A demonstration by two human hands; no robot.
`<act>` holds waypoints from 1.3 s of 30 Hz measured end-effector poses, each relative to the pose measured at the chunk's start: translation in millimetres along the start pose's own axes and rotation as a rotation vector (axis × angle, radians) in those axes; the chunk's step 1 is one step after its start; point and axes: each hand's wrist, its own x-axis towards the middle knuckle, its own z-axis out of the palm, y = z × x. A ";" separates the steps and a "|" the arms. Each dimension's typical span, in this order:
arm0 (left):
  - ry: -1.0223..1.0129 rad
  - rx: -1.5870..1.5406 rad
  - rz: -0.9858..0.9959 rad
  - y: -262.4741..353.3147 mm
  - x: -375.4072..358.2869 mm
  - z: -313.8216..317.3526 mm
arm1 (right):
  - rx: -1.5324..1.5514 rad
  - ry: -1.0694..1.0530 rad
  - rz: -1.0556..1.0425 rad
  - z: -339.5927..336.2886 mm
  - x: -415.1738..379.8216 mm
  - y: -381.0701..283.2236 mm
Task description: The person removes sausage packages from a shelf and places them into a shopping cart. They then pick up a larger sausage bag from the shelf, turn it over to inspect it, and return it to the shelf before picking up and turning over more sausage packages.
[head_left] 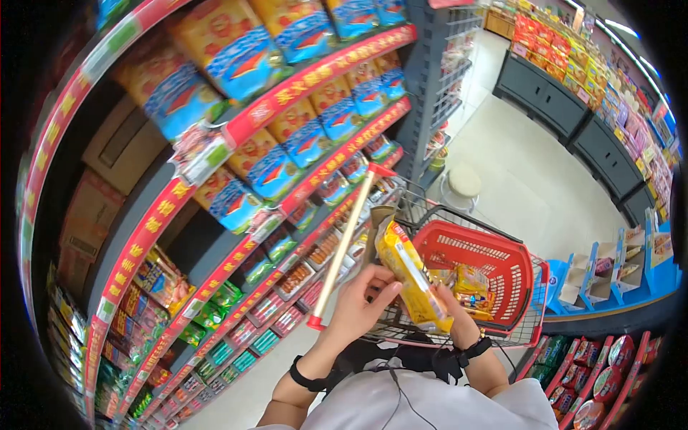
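A yellow snack packet (410, 272) is held tilted in front of my body, above the left edge of a shopping cart. My right hand (459, 320) grips its lower right side. Curled fingers of my left hand (369, 292) press against its left side, with the thumb towards the packet. Behind the packet's upper end shows something dark brown (377, 228) that I cannot make out. Inside the wire cart (539, 304) sits a red plastic basket (512, 261). Yellow packets (471, 281) lie in the basket, partly hidden by my right hand. Both wrists wear black bands.
A cream bar (351, 240) with red ends runs along the cart's left side. Shelves (301, 197) of bagged and boxed goods rise close on the left. A white round stool (464, 183) stands beyond the cart. Blue display boxes (584, 283) are at the right.
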 end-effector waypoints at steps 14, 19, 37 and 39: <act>0.142 -0.430 0.129 5.2 -101.0 -170.2 | -0.500 -0.614 -0.141 154.9 80.1 44.1; 0.213 -0.481 0.150 2.3 -118.0 -188.6 | -0.416 -0.632 -0.052 181.5 83.4 60.8; 0.362 -0.401 0.191 -3.8 -151.3 -219.0 | -0.637 -0.861 0.053 225.5 114.4 51.0; 0.363 -0.415 0.191 -3.1 -151.4 -219.5 | -0.612 -0.858 0.060 226.8 114.2 52.1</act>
